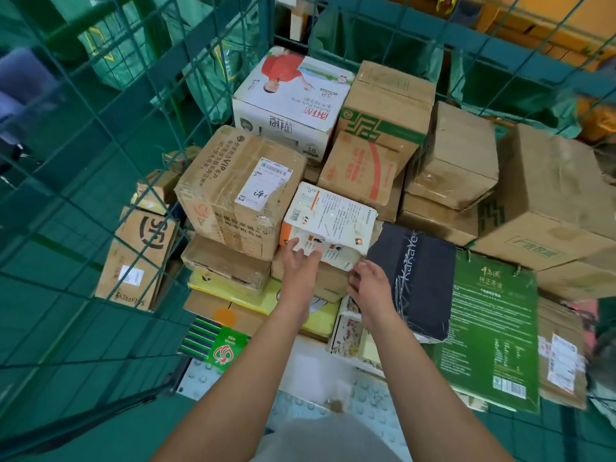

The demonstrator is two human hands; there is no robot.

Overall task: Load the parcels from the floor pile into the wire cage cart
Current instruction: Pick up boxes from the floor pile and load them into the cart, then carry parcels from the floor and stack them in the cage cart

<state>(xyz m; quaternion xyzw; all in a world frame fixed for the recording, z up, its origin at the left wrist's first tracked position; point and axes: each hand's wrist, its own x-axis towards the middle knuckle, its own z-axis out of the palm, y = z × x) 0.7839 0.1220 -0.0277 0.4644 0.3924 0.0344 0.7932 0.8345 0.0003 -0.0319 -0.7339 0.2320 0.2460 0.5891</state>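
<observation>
Head view: both forearms reach forward into the cart (100,181). Left hand (301,261), fingers straight, touches the white parcel's (328,221) near face. Right hand (368,283), fingers loosely curled, sits at its lower right corner; grip unclear. Parcel rests atop stacked boxes.

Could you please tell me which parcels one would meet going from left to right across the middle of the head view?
SF box → taped brown VIP box → white printed parcel under the hands → black box → green carton.
</observation>
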